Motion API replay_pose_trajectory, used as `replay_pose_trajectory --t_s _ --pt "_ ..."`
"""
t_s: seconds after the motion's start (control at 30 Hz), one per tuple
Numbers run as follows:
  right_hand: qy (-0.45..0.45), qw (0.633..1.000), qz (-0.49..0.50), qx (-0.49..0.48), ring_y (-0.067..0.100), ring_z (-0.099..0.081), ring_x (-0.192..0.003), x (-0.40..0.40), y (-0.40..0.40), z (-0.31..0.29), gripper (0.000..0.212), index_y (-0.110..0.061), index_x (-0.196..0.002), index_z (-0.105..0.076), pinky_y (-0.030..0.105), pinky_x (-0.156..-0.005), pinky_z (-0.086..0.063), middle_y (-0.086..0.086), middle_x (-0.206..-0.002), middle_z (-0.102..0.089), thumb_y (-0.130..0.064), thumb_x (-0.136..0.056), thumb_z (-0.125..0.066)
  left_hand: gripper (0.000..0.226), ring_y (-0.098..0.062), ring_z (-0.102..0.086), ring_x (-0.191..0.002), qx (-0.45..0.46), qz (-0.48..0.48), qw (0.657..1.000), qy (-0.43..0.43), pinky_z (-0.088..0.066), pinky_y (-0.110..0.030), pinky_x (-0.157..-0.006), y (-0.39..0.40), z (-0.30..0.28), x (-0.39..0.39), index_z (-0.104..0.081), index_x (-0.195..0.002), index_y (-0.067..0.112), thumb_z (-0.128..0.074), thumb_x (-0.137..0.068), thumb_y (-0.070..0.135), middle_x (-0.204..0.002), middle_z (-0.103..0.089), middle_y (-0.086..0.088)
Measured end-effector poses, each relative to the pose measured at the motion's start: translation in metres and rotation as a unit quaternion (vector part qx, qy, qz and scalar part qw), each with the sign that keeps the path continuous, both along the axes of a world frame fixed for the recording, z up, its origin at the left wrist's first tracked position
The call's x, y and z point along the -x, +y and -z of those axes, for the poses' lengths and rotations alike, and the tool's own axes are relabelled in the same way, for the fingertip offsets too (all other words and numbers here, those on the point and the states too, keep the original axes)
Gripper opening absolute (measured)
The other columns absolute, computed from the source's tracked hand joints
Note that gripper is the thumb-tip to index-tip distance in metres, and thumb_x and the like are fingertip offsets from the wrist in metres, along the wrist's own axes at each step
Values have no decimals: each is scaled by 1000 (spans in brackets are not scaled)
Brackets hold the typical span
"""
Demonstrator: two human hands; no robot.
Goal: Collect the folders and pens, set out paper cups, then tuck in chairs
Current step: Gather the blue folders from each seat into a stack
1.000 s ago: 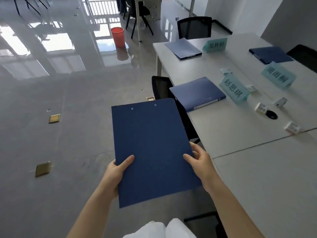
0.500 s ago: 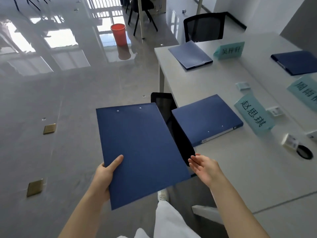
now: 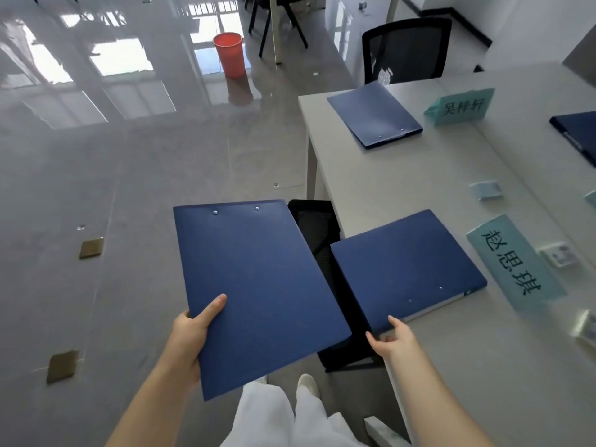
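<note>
My left hand (image 3: 190, 333) grips the lower left edge of a flat dark blue folder (image 3: 258, 291), held out over the floor. A thicker blue folder (image 3: 406, 269) lies at the near edge of the grey table (image 3: 380, 195). My right hand (image 3: 395, 341) touches that folder's near corner with its fingers spread. A third blue folder (image 3: 374, 114) lies at the table's far left corner, and part of a darker one (image 3: 577, 133) shows at the right edge. No pens or paper cups are visible.
A black chair (image 3: 319, 240) sits tucked at the table between the two near folders; another black chair (image 3: 406, 50) stands at the far end. Teal name cards (image 3: 516, 262) (image 3: 461, 106) stand on the table. A red bin (image 3: 229, 54) stands on the glossy floor.
My right hand let go of the held folder and reached right to the corner of the folder on the table. The left hand alone holds the first folder. My view moved closer to the table.
</note>
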State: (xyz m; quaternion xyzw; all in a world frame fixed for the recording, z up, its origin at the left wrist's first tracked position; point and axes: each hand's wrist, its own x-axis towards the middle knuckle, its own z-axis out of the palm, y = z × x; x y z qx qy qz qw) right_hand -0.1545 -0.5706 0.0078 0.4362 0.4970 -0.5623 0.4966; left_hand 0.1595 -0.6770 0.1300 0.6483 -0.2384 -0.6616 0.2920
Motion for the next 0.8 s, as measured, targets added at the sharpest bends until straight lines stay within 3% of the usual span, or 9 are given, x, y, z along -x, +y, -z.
replay_pose_trajectory --t_s 0.1,0.2,0.3,0.4,0.5,0.57,0.67,0.8 --pt "-16 1000 8 -17 30 -46 -123 -1 -7 1 64 -16 -138 -42 41 -80 -51 6 -141 -42 -37 -83 -68 42 -39 -70 -91 1 9 1000 -7 -57 -51 -79 -19 -2 -3 -60 -117 8 -73 -83 29 -104 -74 -13" --pt "36 999 -12 -26 25 -47 -109 -4 -14 -6 64 -18 -133 -45 33 -90 -49 7 -124 -42 -44 -80 -71 43 -38 -70 -91 3 16 1000 -4 -57 -48 -76 -37 -5 -5 -60 -118 7 -72 -84 29 -105 -73 -14" --pt "83 996 20 22 22 -55 -89 -4 -18 -10 54 -9 -137 -44 30 -79 -55 11 -108 -51 -32 -91 -62 42 -37 -70 -90 3 23 1000 0 -57 -44 -70 -52 -6 -5 -60 -118 7 -72 -84 29 -105 -73 -14" --pt "117 988 66 73 29 -60 -75 -7 -27 -20 41 0 -135 -42 34 -85 -51 19 -111 -60 -19 -99 -47 42 -37 -70 -88 6 35 999 2 -57 -42 -67 -68 -6 -8 -59 -118 7 -72 -84 28 -105 -72 -14" --pt "146 981 89 86 29 -68 -53 -11 -34 -32 36 -3 -133 -45 31 -49 -59 19 -77 -70 -14 -99 -46 37 -36 -70 -85 9 48 999 5 -57 -40 -64 -82 -8 -12 -60 -114 8 -72 -85 28 -102 -73 -14" --pt "145 977 116 104 25 -70 -57 -18 -40 -43 34 -6 -131 -49 26 -42 -55 16 -74 -69 -14 -99 -47 29 -34 -71 -83 8 57 998 12 -57 -38 -62 -89 -10 -19 -62 -107 10 -71 -86 28 -99 -73 -12" --pt "93 970 135 177 15 -69 -55 -33 -52 -68 21 -7 -113 -55 16 -45 -52 12 -67 -73 -18 -100 -43 25 -34 -71 -81 13 62 998 16 -56 -39 -62 -100 -12 -31 -63 -102 11 -71 -86 29 -94 -74 -12" --pt "19 962 127 241 11 -70 -54 -61 -75 -88 19 -6 -104 -59 12 -44 -47 14 -77 -75 -19 -99 -46 31 -36 -70 -82 17 58 998 18 -57 -41 -66 -115 -11 -51 -62 -106 9 -72 -85 30 -96 -74 -13"
